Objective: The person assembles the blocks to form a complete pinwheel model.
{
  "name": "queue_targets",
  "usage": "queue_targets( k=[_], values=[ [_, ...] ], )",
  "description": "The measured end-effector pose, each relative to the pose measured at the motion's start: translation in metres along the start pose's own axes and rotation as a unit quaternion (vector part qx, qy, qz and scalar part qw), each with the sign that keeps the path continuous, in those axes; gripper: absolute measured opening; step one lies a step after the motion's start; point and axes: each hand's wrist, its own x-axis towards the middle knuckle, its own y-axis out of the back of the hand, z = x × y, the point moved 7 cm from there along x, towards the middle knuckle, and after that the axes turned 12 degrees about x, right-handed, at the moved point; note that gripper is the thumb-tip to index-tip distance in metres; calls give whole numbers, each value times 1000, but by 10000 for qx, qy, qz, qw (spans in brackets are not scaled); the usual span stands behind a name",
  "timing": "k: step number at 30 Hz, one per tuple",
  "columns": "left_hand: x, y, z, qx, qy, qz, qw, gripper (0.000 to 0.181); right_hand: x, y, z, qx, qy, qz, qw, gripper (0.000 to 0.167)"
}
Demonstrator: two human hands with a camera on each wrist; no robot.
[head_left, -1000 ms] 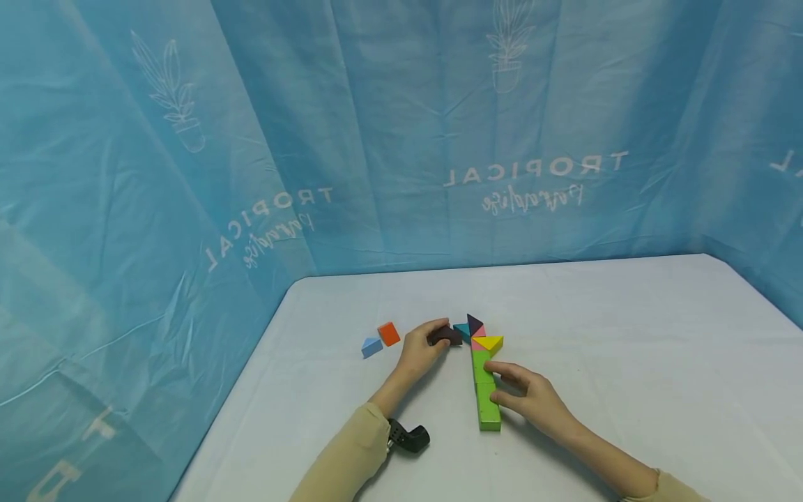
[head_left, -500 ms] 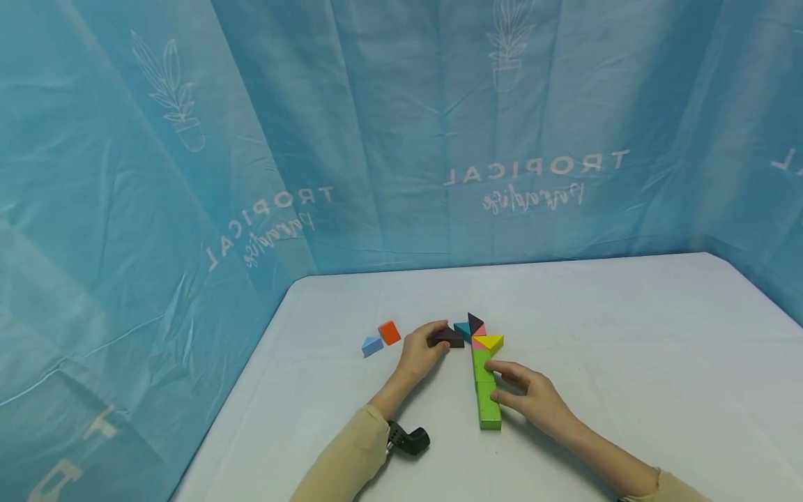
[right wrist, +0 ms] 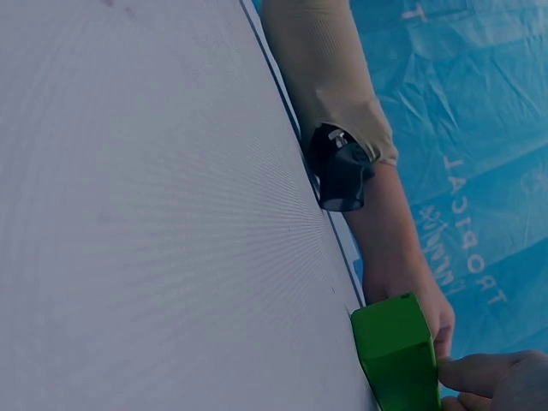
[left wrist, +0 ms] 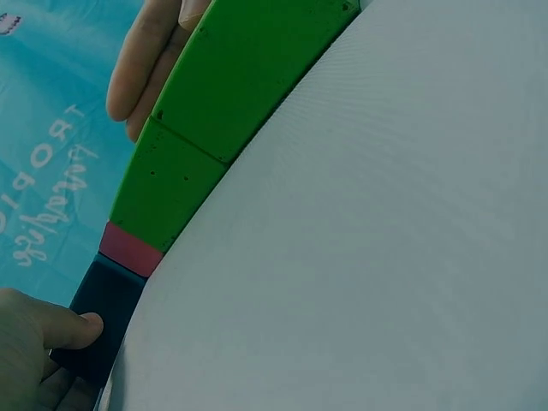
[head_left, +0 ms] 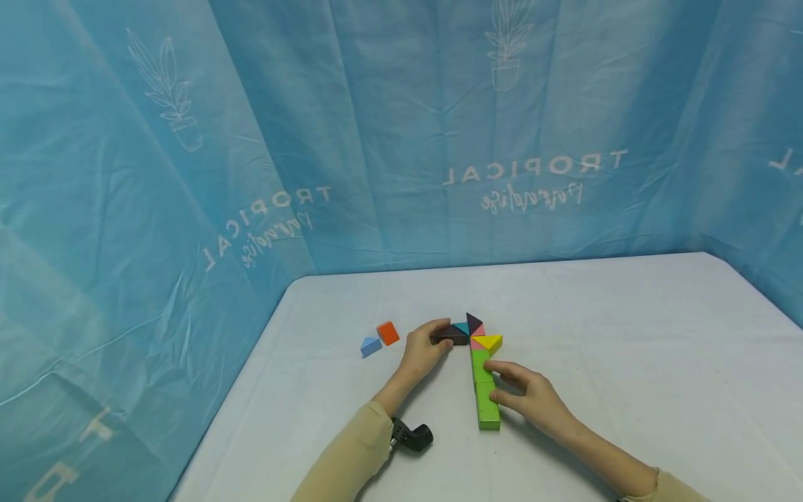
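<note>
The person's left hand [head_left: 422,352] pinches the dark block [head_left: 453,337], thumb along the near face and fingers reaching to the far side, the gap between them no wider than the block itself. From the left wrist I can see the thumb tip pressed to its near face. The block lies at the left of a little cluster, its right end at the middle; whether it quite touches its neighbours I can't tell.

The right hand [head_left: 533,401] is loosely spread, thumb and forefinger parted, holding nothing between them. Their tips rest at the right side of the green blocks [head_left: 488,406], the forefinger by the far one and the thumb by the near one. From the right wrist, the thumb meets the side of the nearer green.

Those two greens lie end to end, running away from the person towards the pink blocks [head_left: 476,345]. The yellow block [head_left: 491,342] sits to the right, the teal block [head_left: 462,327] just behind the dark one, and a dark triangle [head_left: 473,322] at the back. Off to the left on the white table [head_left: 596,348] are an orange block [head_left: 388,333] and a pale blue block [head_left: 371,346].
</note>
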Motion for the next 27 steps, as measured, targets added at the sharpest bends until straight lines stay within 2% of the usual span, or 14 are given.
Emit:
queue_targets(
  k=[11, 16, 22, 27],
  values=[
    [2, -4, 0, -114, -16, -57, 9999, 39, 0, 0, 1, -42, 21, 20, 10000, 50],
    [3, 2, 3, -228, -98, 6, 9997, 40, 0, -1, 0, -89, 60, 22, 9999, 49],
    [6, 24, 6, -499, -347, 242, 9979, 39, -1, 0, -1, -41, 92, 27, 9999, 49],
    [4, 51, -5, -483, -425, 752, 9951, 37, -1, 0, -1, 27, 83, 34, 10000, 49]
  ],
)
